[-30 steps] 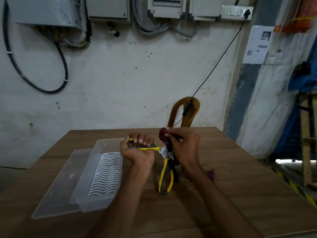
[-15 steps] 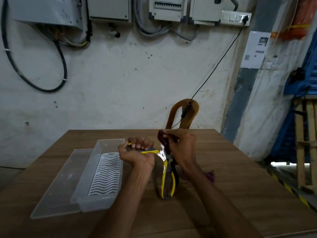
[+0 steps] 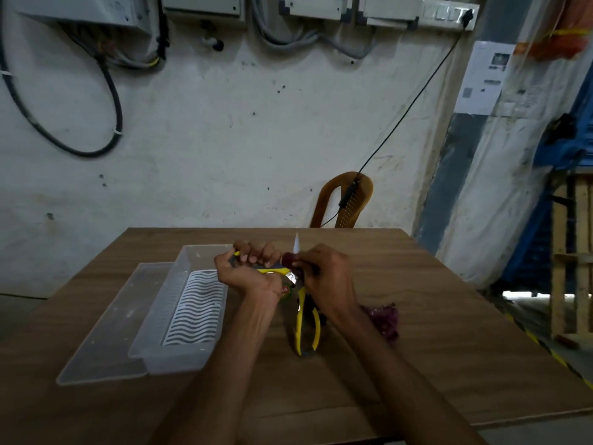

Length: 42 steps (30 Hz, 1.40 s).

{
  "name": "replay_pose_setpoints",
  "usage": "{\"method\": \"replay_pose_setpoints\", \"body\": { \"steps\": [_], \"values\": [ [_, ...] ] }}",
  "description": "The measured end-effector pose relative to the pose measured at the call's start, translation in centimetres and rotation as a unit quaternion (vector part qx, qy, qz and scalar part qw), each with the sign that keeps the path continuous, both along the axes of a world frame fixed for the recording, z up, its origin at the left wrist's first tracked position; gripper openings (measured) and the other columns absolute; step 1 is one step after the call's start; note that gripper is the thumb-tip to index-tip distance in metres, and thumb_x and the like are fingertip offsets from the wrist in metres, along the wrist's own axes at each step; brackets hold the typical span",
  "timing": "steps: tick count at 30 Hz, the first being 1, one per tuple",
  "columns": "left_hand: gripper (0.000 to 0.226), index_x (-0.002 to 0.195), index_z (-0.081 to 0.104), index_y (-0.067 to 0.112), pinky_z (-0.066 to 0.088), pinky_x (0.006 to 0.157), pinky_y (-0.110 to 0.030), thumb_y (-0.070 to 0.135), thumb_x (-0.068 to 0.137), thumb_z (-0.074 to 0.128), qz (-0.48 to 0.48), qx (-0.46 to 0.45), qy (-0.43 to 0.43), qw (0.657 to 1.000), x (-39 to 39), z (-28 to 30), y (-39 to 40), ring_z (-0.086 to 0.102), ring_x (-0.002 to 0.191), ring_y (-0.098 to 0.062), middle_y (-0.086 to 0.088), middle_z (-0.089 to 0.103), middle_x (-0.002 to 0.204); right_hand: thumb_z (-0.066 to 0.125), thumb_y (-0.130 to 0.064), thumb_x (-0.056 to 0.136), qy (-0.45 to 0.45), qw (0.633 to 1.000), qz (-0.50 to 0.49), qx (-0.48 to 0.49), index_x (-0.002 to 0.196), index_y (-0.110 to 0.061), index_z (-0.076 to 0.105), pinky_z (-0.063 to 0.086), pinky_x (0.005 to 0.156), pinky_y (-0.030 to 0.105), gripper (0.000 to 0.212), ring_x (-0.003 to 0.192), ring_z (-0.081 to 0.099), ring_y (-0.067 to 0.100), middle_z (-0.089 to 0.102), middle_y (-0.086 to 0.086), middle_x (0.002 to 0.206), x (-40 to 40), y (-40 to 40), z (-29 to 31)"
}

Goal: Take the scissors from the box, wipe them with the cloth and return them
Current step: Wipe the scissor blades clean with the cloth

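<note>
Both busy: left hand [image 3: 253,277] gripping scissors [image 3: 303,313], right hand [image 3: 327,281] pinching cloth [image 3: 382,319].

- A wooden table [image 3: 433,332] fills the lower part of the view.
- A brown plastic chair [image 3: 345,200] stands behind the table's far edge, against the wall.
- A thin black cable [image 3: 414,101] runs from a switch plate [image 3: 449,12] at the upper right down to the chair's back.
- Grey electrical boxes [image 3: 199,4] line the top of the stained white wall [image 3: 224,139].
- A thick black cable [image 3: 109,91] loops below the boxes at left.
- A printed paper sheet [image 3: 484,77] is stuck on a pillar at right.
</note>
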<state>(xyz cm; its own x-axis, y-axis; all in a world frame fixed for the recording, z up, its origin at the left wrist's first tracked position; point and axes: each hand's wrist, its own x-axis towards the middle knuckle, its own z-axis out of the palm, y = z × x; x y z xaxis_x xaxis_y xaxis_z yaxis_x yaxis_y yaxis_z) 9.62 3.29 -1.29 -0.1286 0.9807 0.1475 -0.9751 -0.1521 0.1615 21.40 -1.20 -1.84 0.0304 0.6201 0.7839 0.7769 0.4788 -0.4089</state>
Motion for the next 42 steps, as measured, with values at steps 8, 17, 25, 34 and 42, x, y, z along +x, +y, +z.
{"method": "replay_pose_setpoints", "body": {
  "steps": [8, 17, 25, 34, 42],
  "values": [
    [0.022, 0.055, 0.027, 0.019, 0.014, 0.048, -0.023, 0.034, 0.066, 0.039, -0.009, 0.016, 0.011, 1.0, 0.6, -0.6, 0.2, 0.011, 0.053, -0.014, 0.003, 0.018, 0.054, 0.066, 0.005, 0.076, 0.018, 0.998, -0.061, 0.013, 0.088, -0.005, 0.08, 0.055, 0.062, 0.036, 0.021, 0.066, 0.067, 0.026, 0.072, 0.013, 0.075, 0.0, 3.4, 2.5],
    [0.023, 0.058, 0.025, 0.02, 0.009, 0.05, -0.026, 0.032, 0.072, 0.037, -0.013, -0.01, 0.014, 1.0, 0.6, -0.7, 0.2, 0.009, 0.052, -0.013, 0.003, 0.016, 0.055, 0.07, 0.0, 0.077, -0.039, 0.999, -0.026, -0.004, 0.088, -0.009, 0.081, 0.052, 0.058, 0.038, 0.017, 0.064, 0.063, 0.025, 0.07, 0.009, 0.073, 0.4, -0.3, -1.6],
    [0.022, 0.059, 0.024, 0.019, 0.016, 0.047, -0.025, 0.032, 0.07, 0.037, -0.009, 0.034, 0.016, 0.999, 0.2, -1.0, 0.8, 0.012, 0.051, -0.014, 0.003, 0.016, 0.055, 0.064, 0.003, 0.074, -0.022, 0.999, -0.033, -0.008, 0.086, -0.007, 0.081, 0.054, 0.06, 0.035, 0.023, 0.064, 0.065, 0.022, 0.073, 0.009, 0.073, -0.3, 1.4, 0.4],
    [0.023, 0.061, 0.021, 0.019, 0.015, 0.046, -0.024, 0.032, 0.071, 0.038, 0.0, 0.021, 0.04, 0.999, 0.3, -1.3, 0.7, 0.009, 0.052, -0.014, 0.002, 0.014, 0.056, 0.067, 0.005, 0.076, 0.016, 0.997, -0.069, 0.009, 0.088, -0.005, 0.08, 0.053, 0.063, 0.032, 0.02, 0.071, 0.067, 0.024, 0.074, 0.011, 0.079, -0.4, 3.5, 0.9],
    [0.024, 0.057, 0.023, 0.02, 0.018, 0.044, -0.021, 0.033, 0.069, 0.039, -0.024, 0.023, 0.032, 0.999, 0.7, -1.3, 0.5, 0.011, 0.049, -0.013, 0.003, 0.016, 0.053, 0.07, 0.001, 0.077, -0.008, 0.999, -0.031, -0.017, 0.087, -0.01, 0.081, 0.053, 0.061, 0.036, 0.019, 0.067, 0.064, 0.018, 0.072, 0.007, 0.076, 0.6, -0.9, -2.3]
  ]
}}
